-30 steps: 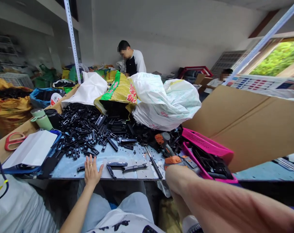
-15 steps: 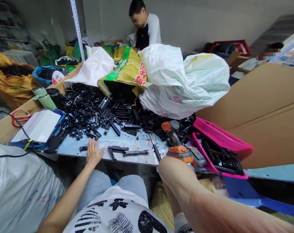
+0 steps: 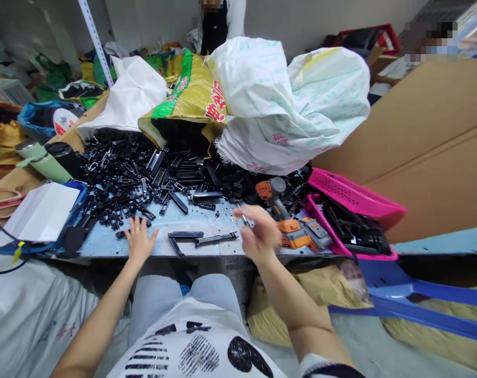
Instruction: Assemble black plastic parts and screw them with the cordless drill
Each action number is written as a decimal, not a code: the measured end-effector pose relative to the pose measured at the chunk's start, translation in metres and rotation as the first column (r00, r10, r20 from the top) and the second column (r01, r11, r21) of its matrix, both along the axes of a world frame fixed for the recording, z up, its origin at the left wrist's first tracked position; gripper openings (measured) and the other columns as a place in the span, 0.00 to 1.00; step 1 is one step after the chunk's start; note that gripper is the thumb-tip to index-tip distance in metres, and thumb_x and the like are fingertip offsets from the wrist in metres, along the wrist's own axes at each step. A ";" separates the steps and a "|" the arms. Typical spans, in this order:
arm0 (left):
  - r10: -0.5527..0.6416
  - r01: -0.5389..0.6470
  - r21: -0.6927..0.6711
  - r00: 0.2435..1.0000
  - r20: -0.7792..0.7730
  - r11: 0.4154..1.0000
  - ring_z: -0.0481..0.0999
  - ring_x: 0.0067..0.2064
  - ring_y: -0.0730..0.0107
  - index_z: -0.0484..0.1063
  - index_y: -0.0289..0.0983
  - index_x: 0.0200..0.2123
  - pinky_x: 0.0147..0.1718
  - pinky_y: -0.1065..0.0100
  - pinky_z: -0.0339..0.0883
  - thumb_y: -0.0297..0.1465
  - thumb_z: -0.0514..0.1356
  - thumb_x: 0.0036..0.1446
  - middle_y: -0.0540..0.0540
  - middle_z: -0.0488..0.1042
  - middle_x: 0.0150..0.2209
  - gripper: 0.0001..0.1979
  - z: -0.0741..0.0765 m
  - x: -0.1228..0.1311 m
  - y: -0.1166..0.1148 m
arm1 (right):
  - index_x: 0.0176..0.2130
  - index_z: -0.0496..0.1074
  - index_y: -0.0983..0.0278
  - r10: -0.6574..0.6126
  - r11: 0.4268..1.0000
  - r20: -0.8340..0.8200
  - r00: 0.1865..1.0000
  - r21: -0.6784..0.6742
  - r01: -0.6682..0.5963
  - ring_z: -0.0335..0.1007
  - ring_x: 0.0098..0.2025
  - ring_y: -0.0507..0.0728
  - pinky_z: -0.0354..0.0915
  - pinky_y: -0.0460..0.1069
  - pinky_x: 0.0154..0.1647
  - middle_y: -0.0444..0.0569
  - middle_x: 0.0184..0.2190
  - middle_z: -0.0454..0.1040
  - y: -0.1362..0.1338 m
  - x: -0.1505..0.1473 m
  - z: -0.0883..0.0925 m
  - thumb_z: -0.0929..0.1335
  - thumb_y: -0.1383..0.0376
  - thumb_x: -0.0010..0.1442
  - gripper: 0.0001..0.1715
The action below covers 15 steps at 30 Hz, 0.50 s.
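My left hand [image 3: 138,240] lies flat on the blue table [image 3: 152,242] near its front edge, fingers spread and holding nothing. Just right of it lie two or three long black metal pieces [image 3: 199,239]. My right hand [image 3: 260,232] hovers over the table edge, blurred by motion, fingers curled near a thin metal rod [image 3: 241,214]. I cannot tell whether it grips the rod. An orange and grey cordless drill [image 3: 291,223] lies just right of that hand. A big heap of small black plastic parts [image 3: 140,176] covers the table behind both hands.
White and yellow sacks [image 3: 270,105] pile at the back. A pink basket [image 3: 351,218] of black parts sits right, by a cardboard sheet [image 3: 427,142]. A green flask [image 3: 41,161], white paper [image 3: 35,212] and red scissors [image 3: 0,202] lie left. Another person [image 3: 218,21] stands beyond.
The view tilted down and closer to the table. My right forearm pulled back, bringing my right hand into view over the table edge near the rod. My left hand stayed flat.
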State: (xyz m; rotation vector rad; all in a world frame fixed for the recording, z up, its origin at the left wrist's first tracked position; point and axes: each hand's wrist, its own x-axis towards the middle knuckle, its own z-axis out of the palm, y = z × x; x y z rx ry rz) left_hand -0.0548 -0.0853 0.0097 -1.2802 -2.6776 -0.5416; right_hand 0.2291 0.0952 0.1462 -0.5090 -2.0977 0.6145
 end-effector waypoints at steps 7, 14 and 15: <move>-0.487 0.478 0.104 0.867 0.101 0.872 0.68 0.54 0.57 0.69 0.33 0.49 0.54 0.57 0.63 0.33 0.51 0.62 0.37 0.72 0.49 0.16 0.018 0.057 0.089 | 0.45 0.71 0.67 -0.179 0.924 0.816 0.550 -0.053 0.379 0.71 0.45 0.58 0.64 0.49 0.46 0.56 0.42 0.75 0.095 -0.057 -0.091 0.64 0.60 0.62 0.16; -0.543 0.585 -0.107 0.796 0.267 0.804 0.74 0.46 0.59 0.71 0.32 0.46 0.46 0.62 0.68 0.24 0.52 0.58 0.35 0.72 0.45 0.14 0.028 0.121 0.205 | 0.46 0.70 0.68 -0.239 0.925 0.851 0.468 0.052 0.377 0.71 0.45 0.60 0.63 0.50 0.44 0.60 0.43 0.73 0.116 -0.079 -0.106 0.58 0.70 0.63 0.16; -0.528 0.573 -0.115 0.804 0.274 0.812 0.75 0.46 0.57 0.71 0.30 0.45 0.44 0.61 0.69 0.23 0.51 0.57 0.33 0.72 0.46 0.14 0.026 0.129 0.215 | 0.48 0.68 0.70 -0.262 0.923 0.846 0.463 0.079 0.378 0.71 0.46 0.61 0.63 0.51 0.44 0.62 0.45 0.72 0.122 -0.082 -0.103 0.56 0.72 0.64 0.18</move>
